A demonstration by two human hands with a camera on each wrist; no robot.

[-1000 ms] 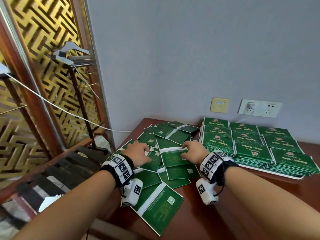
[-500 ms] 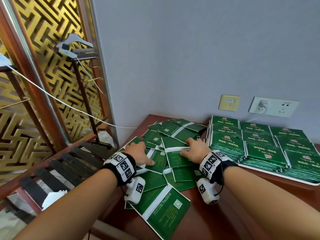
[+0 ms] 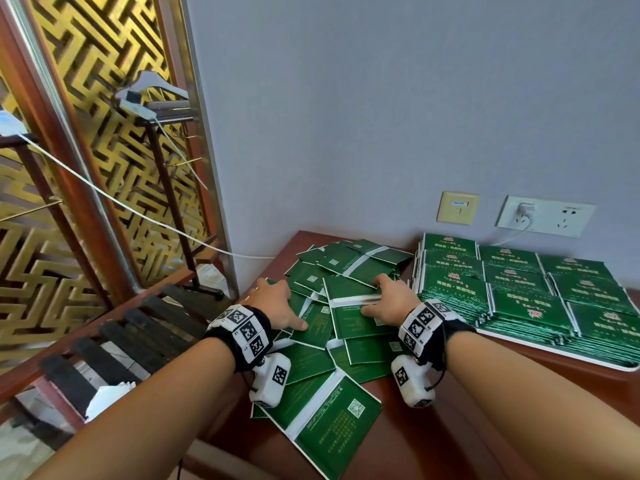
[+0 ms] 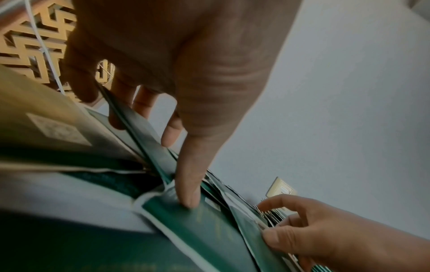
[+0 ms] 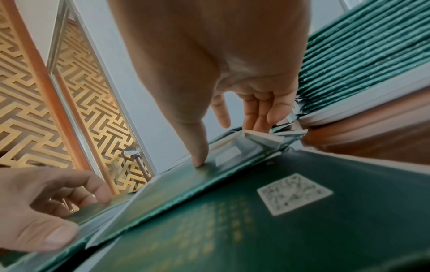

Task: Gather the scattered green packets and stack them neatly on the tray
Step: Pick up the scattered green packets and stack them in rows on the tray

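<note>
A: Green packets [image 3: 349,318] lie in a loose, overlapping heap on the left end of a dark wooden table [image 3: 415,441]. Both hands sit on that heap. The left hand [image 3: 277,306] lies spread, its thumb tip pressing one packet while the fingers reach down over the heap's far-left edge. The right hand [image 3: 391,299] mirrors it, fingers extended, thumb pressing a packet, fingertips at the heap's right edge.

B: Is either hand gripping anything?

A: No. Both are flat and wide, pressing rather than pinching. Placed at opposite edges, they look set to sweep the packets together into one bundle.

B: And the tray?

A: The white tray [image 3: 554,351] sits just right of the heap, against the wall. It already carries neat rows of stacked packets [image 3: 526,306], so the heap seems to be the remainder. A wall socket [image 3: 545,216] is above it, and a gold lattice screen [image 3: 104,133] stands far left.
</note>
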